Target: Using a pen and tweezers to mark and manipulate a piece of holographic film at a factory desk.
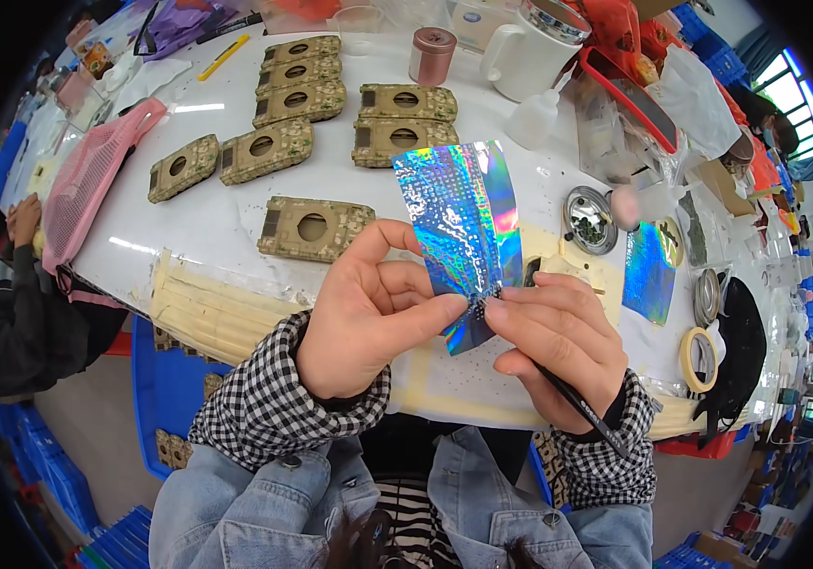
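My left hand (364, 313) grips a shiny holographic sticker sheet (458, 213) covered in rows of tiny raised marks, its thumb pressed near the lower edge. My right hand (563, 346) is closed, its fingertips meeting the left thumb at the sheet's lower part. A slim black tool, by its shape tweezers (582, 403), lies in the right hand with its tail sticking out past the palm; the tips are hidden. Just beyond the left hand sits a camouflage-painted toy tank hull (283, 228) with a round hole in its top. Several similar hulls (404, 137) stand farther back.
To the right are another holographic sheet (648, 275), a round metal dish (591, 220) with dark bits, and a masking tape roll (699, 359). A white mug (525, 62), a pink canister (432, 55) and a red-edged phone (626, 95) stand behind. A pink mesh basket (98, 180) is at left.
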The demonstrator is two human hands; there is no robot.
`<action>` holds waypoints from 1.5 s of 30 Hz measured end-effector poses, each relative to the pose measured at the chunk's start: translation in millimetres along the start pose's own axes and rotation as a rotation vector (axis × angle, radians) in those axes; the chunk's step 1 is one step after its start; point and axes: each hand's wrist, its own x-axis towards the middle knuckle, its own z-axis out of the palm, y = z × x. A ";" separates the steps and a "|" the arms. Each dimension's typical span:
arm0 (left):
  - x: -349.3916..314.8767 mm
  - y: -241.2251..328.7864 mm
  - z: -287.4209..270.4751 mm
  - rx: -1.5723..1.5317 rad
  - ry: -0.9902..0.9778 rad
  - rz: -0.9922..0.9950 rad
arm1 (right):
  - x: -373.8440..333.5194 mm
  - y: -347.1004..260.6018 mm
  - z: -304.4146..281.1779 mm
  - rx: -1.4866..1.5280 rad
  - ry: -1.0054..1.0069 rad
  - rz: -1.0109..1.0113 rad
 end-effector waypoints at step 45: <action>0.7 -2.3 -0.7 -0.058 -0.027 -0.016 | -2.2 -3.4 -2.0 -0.022 0.003 -0.045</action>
